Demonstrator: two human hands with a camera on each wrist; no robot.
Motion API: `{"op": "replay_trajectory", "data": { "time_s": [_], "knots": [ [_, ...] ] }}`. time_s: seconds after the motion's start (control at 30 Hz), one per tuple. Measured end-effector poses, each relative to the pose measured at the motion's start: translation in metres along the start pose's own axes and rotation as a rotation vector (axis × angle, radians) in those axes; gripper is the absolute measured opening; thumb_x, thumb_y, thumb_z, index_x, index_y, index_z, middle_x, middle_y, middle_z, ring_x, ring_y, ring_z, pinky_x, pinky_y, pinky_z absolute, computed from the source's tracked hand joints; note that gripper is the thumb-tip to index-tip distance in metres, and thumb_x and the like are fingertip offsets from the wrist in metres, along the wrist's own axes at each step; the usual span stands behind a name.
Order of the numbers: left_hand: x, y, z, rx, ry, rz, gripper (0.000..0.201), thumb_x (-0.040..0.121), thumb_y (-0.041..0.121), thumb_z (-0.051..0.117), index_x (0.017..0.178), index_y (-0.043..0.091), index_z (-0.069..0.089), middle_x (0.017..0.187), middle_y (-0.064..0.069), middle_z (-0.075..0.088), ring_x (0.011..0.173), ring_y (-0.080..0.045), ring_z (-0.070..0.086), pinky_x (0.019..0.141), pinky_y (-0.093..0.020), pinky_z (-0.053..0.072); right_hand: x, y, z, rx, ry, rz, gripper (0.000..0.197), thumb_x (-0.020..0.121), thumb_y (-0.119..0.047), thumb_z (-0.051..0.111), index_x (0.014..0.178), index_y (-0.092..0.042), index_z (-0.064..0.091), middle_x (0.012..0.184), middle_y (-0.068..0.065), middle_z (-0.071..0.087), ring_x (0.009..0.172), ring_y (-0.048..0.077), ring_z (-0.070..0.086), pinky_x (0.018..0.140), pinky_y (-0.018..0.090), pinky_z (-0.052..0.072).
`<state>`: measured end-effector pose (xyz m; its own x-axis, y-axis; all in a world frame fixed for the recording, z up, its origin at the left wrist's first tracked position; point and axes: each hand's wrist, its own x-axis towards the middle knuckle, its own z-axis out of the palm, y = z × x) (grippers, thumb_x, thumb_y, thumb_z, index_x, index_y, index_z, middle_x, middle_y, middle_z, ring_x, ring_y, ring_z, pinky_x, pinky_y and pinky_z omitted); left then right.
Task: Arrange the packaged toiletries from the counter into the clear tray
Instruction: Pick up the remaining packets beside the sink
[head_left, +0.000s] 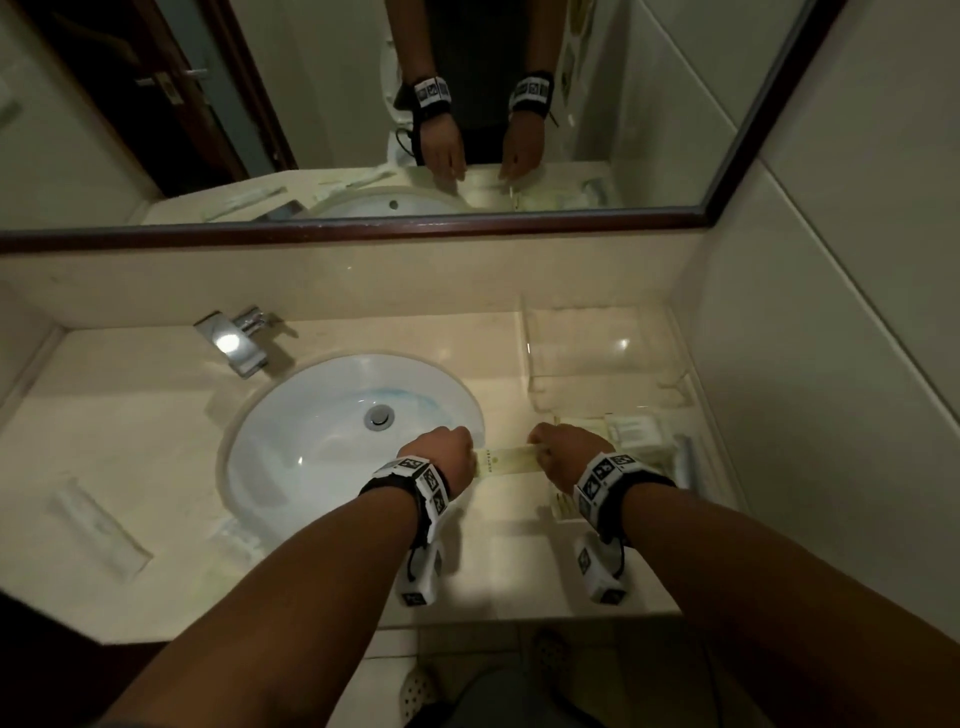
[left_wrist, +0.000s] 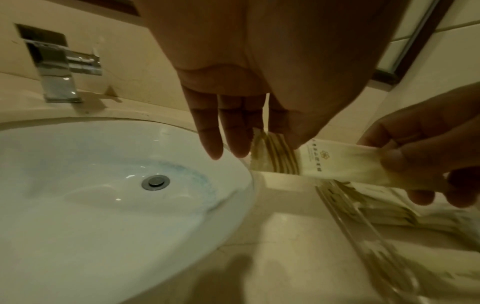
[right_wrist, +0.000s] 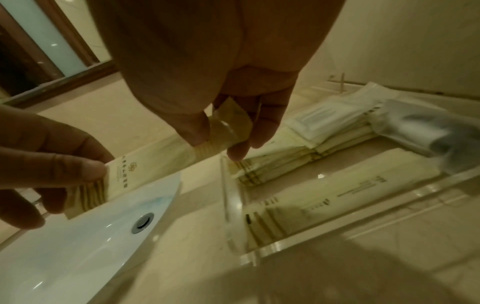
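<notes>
Clear tray (right_wrist: 369, 207) sits on the table (head_left: 156, 441) right of the sink (head_left: 311, 415), several packets already inside. Long sachet (head_left: 506, 461) held above the table between sink and tray, long axis running left-right. Left hand (head_left: 441, 452) fingers pinch its left end; right hand (head_left: 569, 452) fingers clamp the right end. Right hand is nearer the tray, so it likely carries in. Dim bathroom, mirror (head_left: 467, 104) behind.

Cream packet (head_left: 506, 460), brown end stripes
</notes>
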<state>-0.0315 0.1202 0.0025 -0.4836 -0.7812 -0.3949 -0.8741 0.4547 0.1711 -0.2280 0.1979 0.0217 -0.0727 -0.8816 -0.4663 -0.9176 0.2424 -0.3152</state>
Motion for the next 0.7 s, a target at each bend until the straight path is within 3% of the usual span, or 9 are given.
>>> {"op": "replay_trajectory", "data": {
  "time_s": [0.17,0.3,0.43,0.6,0.7],
  "knots": [
    [0.013,0.035,-0.001,-0.049,0.003,0.056,0.027,0.096,0.034,0.043,0.108,0.014,0.058,0.103,-0.009,0.065,0.086,-0.028,0.063,0.074,-0.036,0.053,-0.008,0.035,-0.004,0.042,0.023,0.073,0.028,0.100,-0.019,0.044,0.125,-0.019,0.055,0.119,0.009,0.064,0.104,0.027,0.062,0.086,0.037,0.049],
    [0.020,0.060,0.003,-0.117,-0.011,0.077,0.030,0.096,0.027,0.044,0.120,0.016,0.057,0.117,-0.010,0.062,0.103,-0.030,0.061,0.084,-0.034,0.049,-0.014,0.064,-0.008,0.076,0.028,0.188,0.034,0.099,-0.018,0.041,0.129,-0.023,0.056,0.126,0.008,0.060,0.110,0.027,0.059,0.089,0.034,0.046],
    [0.025,0.084,0.007,-0.115,-0.056,0.133,0.037,0.097,0.022,0.042,0.131,0.018,0.055,0.128,-0.009,0.060,0.115,-0.027,0.058,0.091,-0.033,0.045,-0.026,0.093,-0.012,0.094,0.017,0.271,0.036,0.098,-0.016,0.039,0.129,-0.021,0.056,0.129,0.010,0.060,0.109,0.030,0.060,0.083,0.032,0.047],
    [0.029,0.102,0.015,-0.106,-0.122,0.160,0.041,0.094,0.019,0.043,0.133,0.021,0.058,0.136,-0.007,0.055,0.122,-0.027,0.056,0.099,-0.034,0.046,-0.038,0.117,-0.006,0.056,-0.002,0.320,0.036,0.097,-0.017,0.037,0.127,-0.016,0.057,0.123,0.012,0.063,0.102,0.029,0.063,0.078,0.032,0.050],
    [0.029,0.107,0.021,-0.107,-0.150,0.186,0.040,0.092,0.021,0.048,0.130,0.025,0.061,0.137,-0.005,0.051,0.124,-0.026,0.054,0.102,-0.033,0.045,-0.035,0.120,0.000,0.026,-0.023,0.318,0.034,0.097,-0.016,0.040,0.126,-0.013,0.059,0.127,0.012,0.062,0.108,0.029,0.062,0.079,0.030,0.048]
  ]
}}
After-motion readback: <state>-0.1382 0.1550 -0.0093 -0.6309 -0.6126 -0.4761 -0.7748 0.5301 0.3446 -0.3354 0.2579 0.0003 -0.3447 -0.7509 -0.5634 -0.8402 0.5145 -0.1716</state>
